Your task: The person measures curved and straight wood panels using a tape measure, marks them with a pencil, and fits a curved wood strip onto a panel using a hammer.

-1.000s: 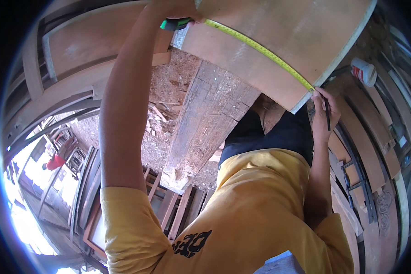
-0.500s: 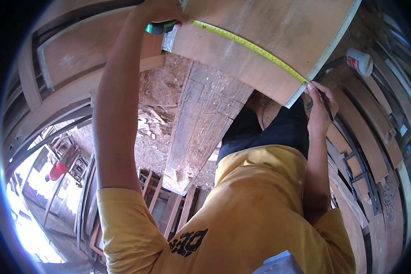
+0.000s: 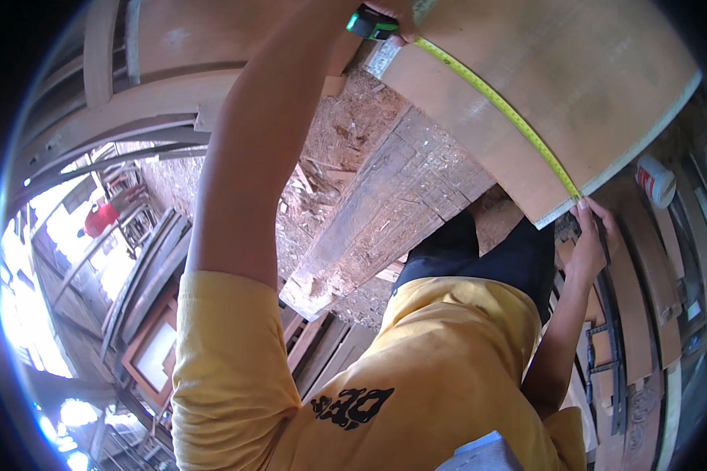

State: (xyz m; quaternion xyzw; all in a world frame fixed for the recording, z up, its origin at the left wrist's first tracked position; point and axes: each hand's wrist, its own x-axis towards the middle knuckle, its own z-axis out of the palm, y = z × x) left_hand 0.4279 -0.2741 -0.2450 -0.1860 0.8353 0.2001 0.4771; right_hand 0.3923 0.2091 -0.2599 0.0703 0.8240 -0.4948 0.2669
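Observation:
A yellow tape measure blade (image 3: 517,119) stretches across a flat brown wooden panel (image 3: 605,86) with pale edges. My left hand (image 3: 401,14), at the panel's far left edge, is closed around the green and black tape measure case (image 3: 371,25). At the near right edge, my right hand (image 3: 589,239) pinches the end of the blade against the pale rim. A thin dark stick, perhaps a pencil (image 3: 603,235), sits between the fingers of that same hand. The upper part of my left hand is cut off by the frame's top.
Below the panel runs a thick rough wooden beam (image 3: 393,196) over ground strewn with wood chips. A white tub (image 3: 656,182) stands at the right among stacked boards (image 3: 632,314). Frames and planks lean at the left, where a person in red (image 3: 100,220) is far off.
The whole view has swung, so the panel, the tape and both hands appear farther right. Both hands keep their hold at the two edges, with the blade still stretched between them.

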